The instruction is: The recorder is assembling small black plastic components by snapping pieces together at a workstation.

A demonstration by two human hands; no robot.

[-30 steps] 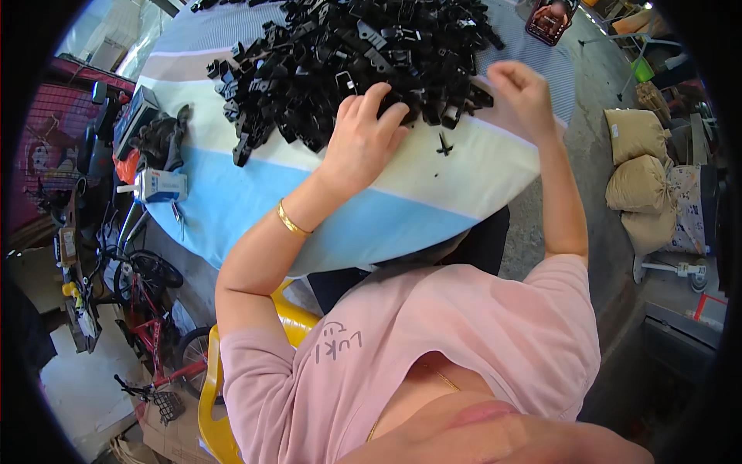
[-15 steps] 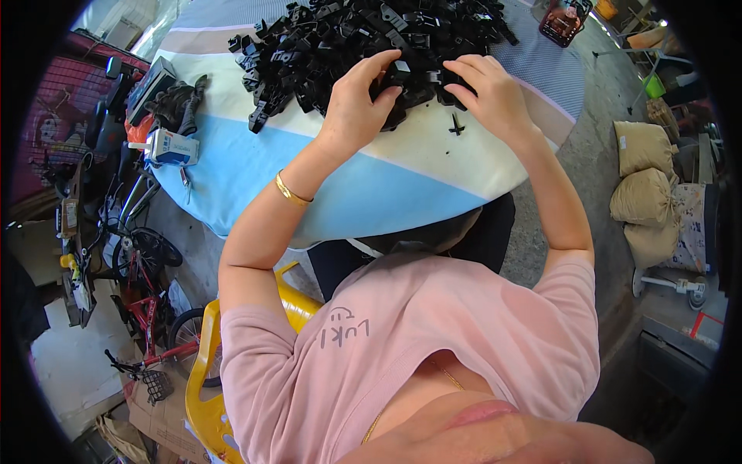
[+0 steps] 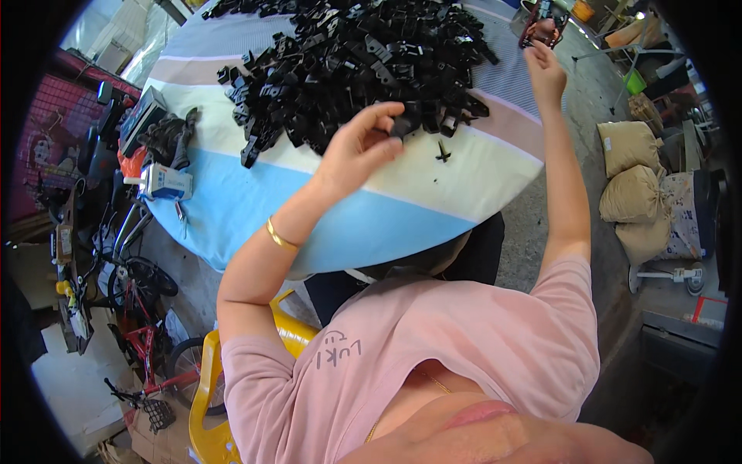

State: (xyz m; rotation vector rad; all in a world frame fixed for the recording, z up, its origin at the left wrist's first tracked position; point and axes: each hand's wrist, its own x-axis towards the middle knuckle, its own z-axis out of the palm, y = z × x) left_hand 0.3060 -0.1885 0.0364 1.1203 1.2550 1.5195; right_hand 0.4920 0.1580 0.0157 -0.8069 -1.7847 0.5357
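Pinched between thumb and fingertips, the left hand's point(image 3: 362, 151) grip is closed on one small black plastic clip point(image 3: 405, 126), lifted just above the near edge of the big heap of black plastic parts point(image 3: 355, 54). That heap covers the far half of the round bench with its striped blue, cream and pink cloth point(image 3: 371, 224). The right hand point(image 3: 546, 71) is stretched far out past the heap's right end, touching a small red-and-black object point(image 3: 541, 19) at the bench rim; whether its grip is closed on it or only resting there cannot be told.

To do this well, I judge the clip should be kept in a light fingertip pinch, held clear of the heap so neighbouring pieces do not snag and drag along. One loose black cross-shaped piece point(image 3: 442, 151) lies alone on the cream stripe just right of the left hand; it is close enough to be knocked off by the wrist. A gold bangle point(image 3: 280, 235) sits on the left forearm, well back from the work.
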